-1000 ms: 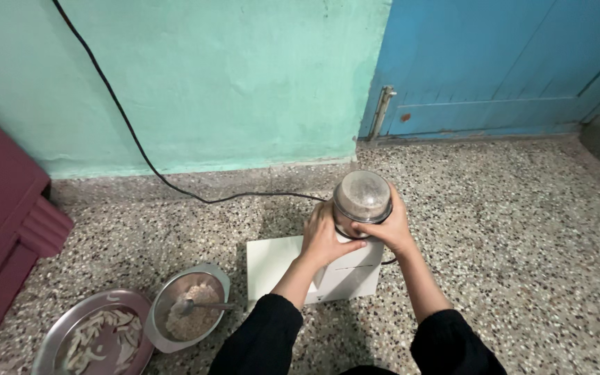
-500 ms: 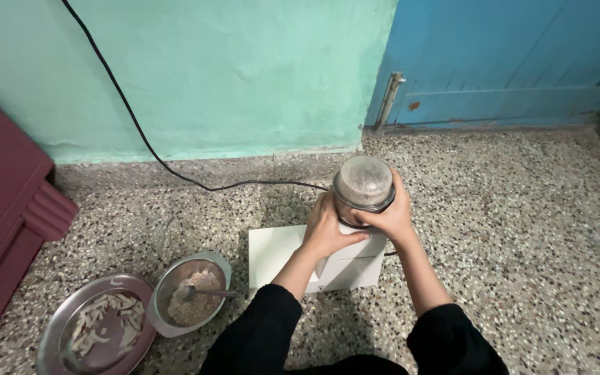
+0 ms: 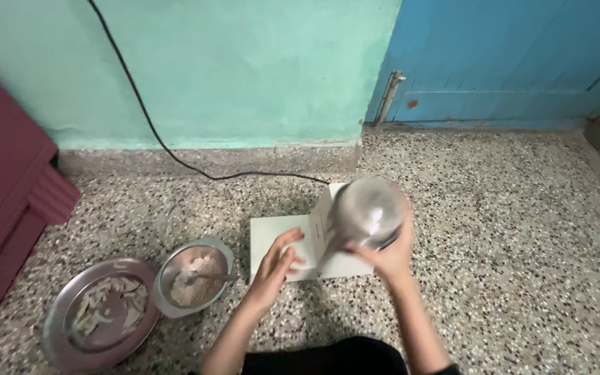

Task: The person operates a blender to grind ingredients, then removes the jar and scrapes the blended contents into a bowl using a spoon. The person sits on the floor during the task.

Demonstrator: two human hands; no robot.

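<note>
Kneeling on the speckled terrazzo floor (image 3: 494, 229), the person works low, forearms reaching forward from the bottom edge of the view.

Left hand (image 3: 276, 267): fingers spread, grip released, palm pressed flat on the near left corner of the white grinder base (image 3: 272, 239). Nothing clasped in it.

Right hand (image 3: 390, 253): grip clenched around the lower rim of the grinder jar (image 3: 366, 208), fingers under and around it. Jar is a clear domed cup with a metal band, blurred with motion, held above the right part of the white base; whether it touches the base cannot be told. Contents not readable through the blur.

Left of the hands, on the floor: a small steel bowl (image 3: 206, 244) with pale ground paste and a spoon (image 3: 206, 278) lying in it, handle pointing right toward the base. Just beside it, further left, touching or nearly so, a round steel plate (image 3: 60, 340) holding pale sliced strips.

Beyond the base: a black cord (image 3: 154, 135) runs from behind the jar across the floor and up the green wall (image 3: 244, 69). Far left, a maroon cabinet (image 3: 1, 180). Far right, a blue door (image 3: 508, 55) with a metal bolt near its lower left corner.
</note>
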